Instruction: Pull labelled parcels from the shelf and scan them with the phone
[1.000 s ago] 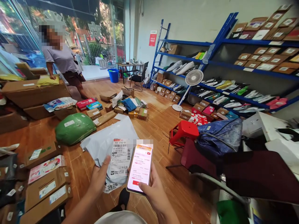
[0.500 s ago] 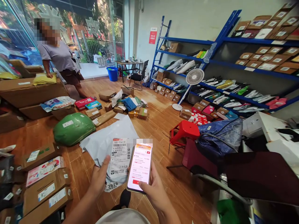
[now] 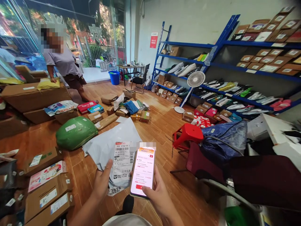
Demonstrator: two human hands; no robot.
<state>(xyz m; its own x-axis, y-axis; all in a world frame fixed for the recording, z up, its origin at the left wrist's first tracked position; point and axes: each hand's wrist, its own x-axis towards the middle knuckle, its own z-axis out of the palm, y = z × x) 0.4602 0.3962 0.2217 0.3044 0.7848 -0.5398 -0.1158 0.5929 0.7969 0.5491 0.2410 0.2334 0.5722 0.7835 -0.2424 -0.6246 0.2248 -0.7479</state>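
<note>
At far left, a large carton [image 3: 35, 98] is noted, with a yellow packet [image 3: 48, 84] laid on top; its contents cannot be seen. Nearer, labelled cartons [image 3: 48, 198] are set side by side on the floor [image 3: 161, 133], closed. Further right, a blue bucket [image 3: 114, 78] is placed near a worktop [image 3: 124, 66]; what it holds cannot be made out. At right, a blue rack [image 3: 188, 44] is stocked with labelled boxes [image 3: 265, 59] and rows of thin parcels [image 3: 221, 101].

In the foreground, a grey mailing bag [image 3: 104, 146] is pinched at its near end between the thumb and fingers of the left hand [image 3: 103, 179], with its bulk extended beyond the hand. To its right, a phone [image 3: 142, 172] is gripped in the right hand [image 3: 156, 186], the thumb being laid over the lower screen.

The bag is pale, soft and creased; its white label [image 3: 122, 164] is printed with barcodes, and "3026" is marked below. The phone's screen is lit, with a red button shown.
</note>
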